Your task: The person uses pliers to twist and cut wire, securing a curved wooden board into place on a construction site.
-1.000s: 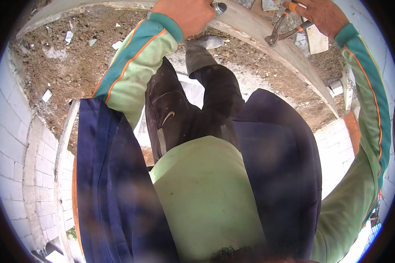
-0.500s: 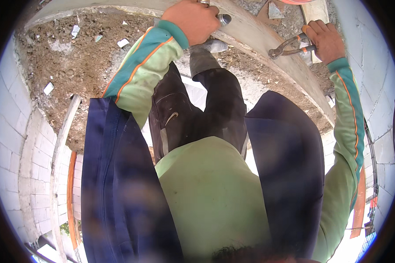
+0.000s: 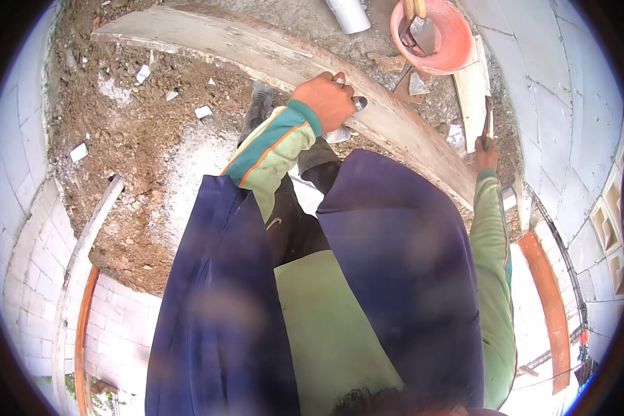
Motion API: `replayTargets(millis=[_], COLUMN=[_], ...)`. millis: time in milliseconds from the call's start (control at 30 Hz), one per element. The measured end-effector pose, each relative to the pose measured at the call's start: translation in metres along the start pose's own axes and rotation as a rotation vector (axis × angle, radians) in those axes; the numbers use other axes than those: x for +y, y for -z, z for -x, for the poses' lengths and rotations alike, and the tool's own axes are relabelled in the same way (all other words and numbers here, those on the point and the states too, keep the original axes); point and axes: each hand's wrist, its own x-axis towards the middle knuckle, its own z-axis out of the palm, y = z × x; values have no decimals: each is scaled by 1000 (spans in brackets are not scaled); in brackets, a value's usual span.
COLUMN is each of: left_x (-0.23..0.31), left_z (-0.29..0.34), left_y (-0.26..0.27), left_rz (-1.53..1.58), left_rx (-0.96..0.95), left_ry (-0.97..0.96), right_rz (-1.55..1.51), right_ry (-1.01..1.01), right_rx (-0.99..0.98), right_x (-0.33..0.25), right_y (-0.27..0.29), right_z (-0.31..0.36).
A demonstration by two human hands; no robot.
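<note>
My left hand [image 3: 324, 102] is closed round a dark, round-ended grip [image 3: 360, 104], most of it hidden in the fist. It is at the long curved-looking wooden plank [image 3: 402, 111], whether resting on it I cannot tell. At the right, near the block wall, my right hand [image 3: 487, 159] grips a pair of pincers [image 3: 488, 121], seen nearly edge-on with the jaws pointing away from me. A pale board [image 3: 471, 87] lies just beyond and beside the pincers.
A reddish bucket [image 3: 457, 61] with tools inside stands at the far right. A white pipe [image 3: 349, 15] lies at the top. Rough soil [image 3: 118, 97] with white tile shards spreads left. Pale block walls [image 3: 520, 62] rise on both sides.
The view has shifted, bringing the bucket and pipe into sight. My right hand has turned the pincers from pointing left to pointing away. My left hand keeps its grip by the plank.
</note>
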Motion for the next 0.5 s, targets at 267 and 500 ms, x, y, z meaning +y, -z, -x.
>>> replayTargets(millis=[267,500], left_x=[12,-8], left_z=[-14,-64], left_y=[-4,61], left_rz=[-26,109], left_rx=[46,-58], left_ry=[-104,45], right_rz=[475,660], right_ry=[-157,68], right_rx=[-304,-72], right_x=[-107,-69], right_y=[23,90], right_z=[-96,-73])
